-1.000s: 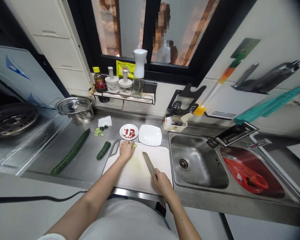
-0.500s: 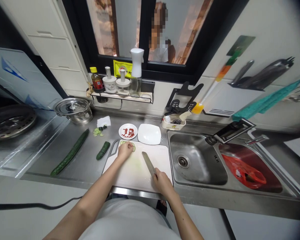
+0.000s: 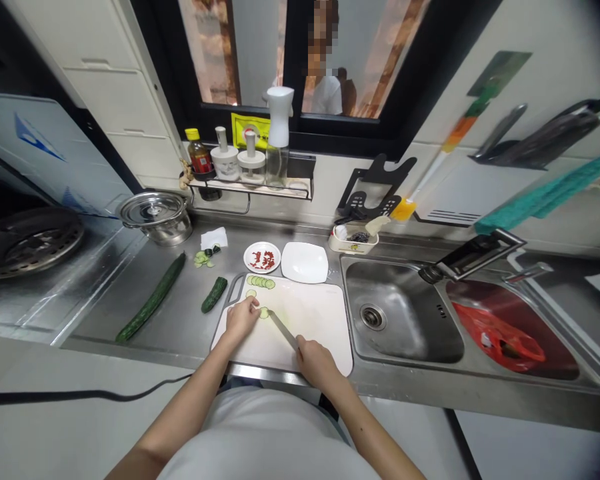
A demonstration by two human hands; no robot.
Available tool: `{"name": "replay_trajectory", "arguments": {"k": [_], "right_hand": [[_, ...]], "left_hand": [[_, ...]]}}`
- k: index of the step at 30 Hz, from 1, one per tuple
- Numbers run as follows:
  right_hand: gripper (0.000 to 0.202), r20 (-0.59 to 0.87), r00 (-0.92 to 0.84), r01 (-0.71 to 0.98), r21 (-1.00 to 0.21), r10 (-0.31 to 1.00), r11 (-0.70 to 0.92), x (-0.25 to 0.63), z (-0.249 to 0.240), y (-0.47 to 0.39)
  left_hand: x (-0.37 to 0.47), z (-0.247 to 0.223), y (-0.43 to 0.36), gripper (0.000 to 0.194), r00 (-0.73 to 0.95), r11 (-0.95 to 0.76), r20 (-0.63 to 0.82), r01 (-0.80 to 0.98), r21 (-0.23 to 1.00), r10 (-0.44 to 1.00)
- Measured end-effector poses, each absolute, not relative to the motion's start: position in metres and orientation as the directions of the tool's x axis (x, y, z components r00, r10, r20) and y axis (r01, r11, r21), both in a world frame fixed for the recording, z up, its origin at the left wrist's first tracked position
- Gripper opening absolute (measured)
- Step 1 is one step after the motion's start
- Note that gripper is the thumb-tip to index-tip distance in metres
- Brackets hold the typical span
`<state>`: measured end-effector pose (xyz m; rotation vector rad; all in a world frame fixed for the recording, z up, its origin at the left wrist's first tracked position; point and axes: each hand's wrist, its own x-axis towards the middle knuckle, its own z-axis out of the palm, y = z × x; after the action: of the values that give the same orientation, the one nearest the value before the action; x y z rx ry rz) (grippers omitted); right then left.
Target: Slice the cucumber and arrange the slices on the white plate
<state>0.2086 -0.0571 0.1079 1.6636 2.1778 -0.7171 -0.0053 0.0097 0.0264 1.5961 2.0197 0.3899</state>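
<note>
Since the earlier frame, our left hand (image 3: 243, 316) has shifted toward us, away from the row of cucumber slices (image 3: 261, 282) that it partly covered; the knife (image 3: 283, 331) has swung so that its tip points farther left, toward that hand. We grip the knife handle with our right hand (image 3: 317, 360), fingers closed fully around it; the blade slants across the cutting board (image 3: 325, 320), its tip at a single slice (image 3: 264, 313) near the middle of the board's left half. We keep the left hand partly curled, fingertips drawn close together just beside that slice; we cannot tell whether they pinch anything or touch it. We see the row overlapping along the board's far edge, near the grey handle cutout (image 3: 235, 289); one loose slice (image 3: 251, 293) lies between the row and our left fingers. We note a short cucumber piece (image 3: 214, 295) left of the board, with a long cucumber (image 3: 153, 300) farther left on the steel counter (image 3: 105, 293); beyond the board stand a round plate (image 3: 247, 257) of red pieces (image 3: 267, 259) and a white dish (image 3: 305, 262), side by side.
</note>
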Motion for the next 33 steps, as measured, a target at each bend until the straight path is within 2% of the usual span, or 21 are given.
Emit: {"name": "replay_trajectory", "arguments": {"k": [10, 33], "right_hand": [[0.032, -0.549, -0.286, 0.958, -0.18, 0.785, 0.223, 0.203, 0.105, -0.054], [0.033, -0.571, -0.364, 0.929, -0.166, 0.736, 0.33, 0.191, 0.1, -0.031]], "left_hand": [[-0.004, 0.026, 0.01, 0.016, -0.208, 0.283, -0.208, 0.842, 0.459, 0.956], [-0.005, 0.023, 0.014, 0.016, -0.236, 0.331, -0.254, 0.83, 0.449, 0.938]]}}
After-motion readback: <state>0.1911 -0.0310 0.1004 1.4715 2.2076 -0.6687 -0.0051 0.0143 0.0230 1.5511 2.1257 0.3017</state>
